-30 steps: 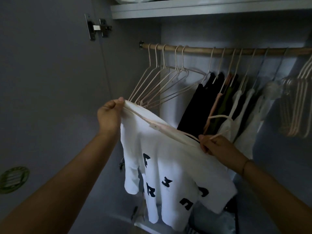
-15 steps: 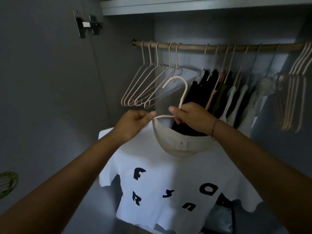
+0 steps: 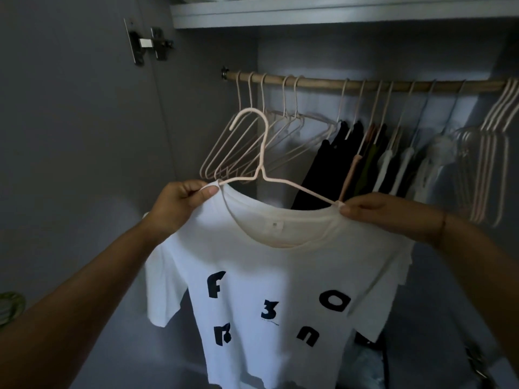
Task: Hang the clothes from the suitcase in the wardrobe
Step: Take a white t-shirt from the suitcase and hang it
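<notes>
Shirt [image 3: 280,276] is held below the rail [image 3: 365,85] on a hanger [image 3: 262,153], each shoulder pinched by the left hand [image 3: 182,199] and right hand [image 3: 376,210], seemingly to seat it squarely before hooking.

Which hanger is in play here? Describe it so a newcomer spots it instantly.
Find the wardrobe's wooden rail. Below its left part, a white T-shirt is held up. The pink hanger in its collar is the only one off the rail.
</notes>
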The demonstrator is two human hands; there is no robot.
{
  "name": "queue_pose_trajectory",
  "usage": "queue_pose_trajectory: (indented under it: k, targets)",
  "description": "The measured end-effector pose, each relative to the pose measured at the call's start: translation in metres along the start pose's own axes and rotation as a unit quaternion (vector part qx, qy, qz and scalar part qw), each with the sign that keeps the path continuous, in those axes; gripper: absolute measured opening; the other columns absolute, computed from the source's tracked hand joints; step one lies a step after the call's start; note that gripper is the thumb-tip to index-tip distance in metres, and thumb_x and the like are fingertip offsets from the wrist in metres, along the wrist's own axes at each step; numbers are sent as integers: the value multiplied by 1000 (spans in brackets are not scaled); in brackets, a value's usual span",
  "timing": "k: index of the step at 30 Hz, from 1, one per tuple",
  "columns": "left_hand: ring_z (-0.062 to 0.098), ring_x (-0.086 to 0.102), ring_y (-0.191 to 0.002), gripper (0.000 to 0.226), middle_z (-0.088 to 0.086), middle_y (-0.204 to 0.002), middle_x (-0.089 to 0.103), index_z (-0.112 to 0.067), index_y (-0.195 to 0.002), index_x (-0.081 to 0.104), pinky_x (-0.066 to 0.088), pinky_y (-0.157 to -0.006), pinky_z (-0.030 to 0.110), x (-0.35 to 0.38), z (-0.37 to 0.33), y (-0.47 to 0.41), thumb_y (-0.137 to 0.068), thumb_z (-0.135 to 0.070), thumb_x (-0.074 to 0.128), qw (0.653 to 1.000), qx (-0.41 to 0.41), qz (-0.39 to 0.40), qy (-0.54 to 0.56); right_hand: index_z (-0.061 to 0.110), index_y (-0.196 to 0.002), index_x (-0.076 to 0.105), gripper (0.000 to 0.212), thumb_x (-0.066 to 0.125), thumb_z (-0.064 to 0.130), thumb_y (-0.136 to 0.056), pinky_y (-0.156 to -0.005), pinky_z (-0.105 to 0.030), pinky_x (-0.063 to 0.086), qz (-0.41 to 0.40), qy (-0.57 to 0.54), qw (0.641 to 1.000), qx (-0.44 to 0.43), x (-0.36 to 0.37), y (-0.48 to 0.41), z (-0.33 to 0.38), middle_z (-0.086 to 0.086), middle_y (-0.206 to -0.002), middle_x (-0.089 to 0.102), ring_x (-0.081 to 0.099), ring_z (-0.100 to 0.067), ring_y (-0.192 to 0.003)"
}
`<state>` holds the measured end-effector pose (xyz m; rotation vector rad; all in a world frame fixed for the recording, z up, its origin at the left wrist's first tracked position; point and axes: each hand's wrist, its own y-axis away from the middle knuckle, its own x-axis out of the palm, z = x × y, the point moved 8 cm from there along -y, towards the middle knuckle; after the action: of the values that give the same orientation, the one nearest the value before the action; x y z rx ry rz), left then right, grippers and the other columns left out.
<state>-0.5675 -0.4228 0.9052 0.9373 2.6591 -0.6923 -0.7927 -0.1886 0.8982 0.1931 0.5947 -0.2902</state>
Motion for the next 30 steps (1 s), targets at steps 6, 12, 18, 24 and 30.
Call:
queue_pose_trajectory:
  k: [6,12,18,24,30]
  targets:
    - [12,62,-66,23,3,-70,68,-21,-74,73,49,-64,21,32,2,-5,-91,-25,59,997,-23,74,32,3,-100,69,32,51,28,-88,-68,-23,56,-18,-14,1000,-14,4,23,2,-12,-93,73,70,-16,-80]
    - [22,49,-69,27,19,-74,54,0,-83,67,40,-68,29,55,-5,-17,-90,-25,60,995,9,97,9,4,-98,71,42,62,42,-84,-76,-32,58,-59,-116,991,14,-2,52,3,-18,-96,72,70,-27,-84]
    - [0,58,-73,4,1,-84,63,-15,-87,64,44,-68,13,62,-25,-4,-90,-17,62,993,23,-99,53,4,-89,74,27,58,26,-87,-59,-31,59,-125,-273,952,63,14,92,-9,-22,-88,71,71,-27,-72]
    - [0,65,-74,25,0,-84,72,-16,-92,72,51,-70,13,172,-56,50,-93,-31,53,963,-70,166,201,7,-108,70,34,54,29,-88,-90,-41,54,-152,-375,912,73,49,85,-13,-15,-107,70,68,-29,-98]
    - [19,67,-96,14,3,-96,73,-22,-90,76,52,-89,29,167,-70,40,-89,-29,63,955,-121,133,236,23,-83,63,26,42,25,-98,-64,-10,50,-240,-298,924,14,71,44,31,7,-74,69,65,-2,-72]
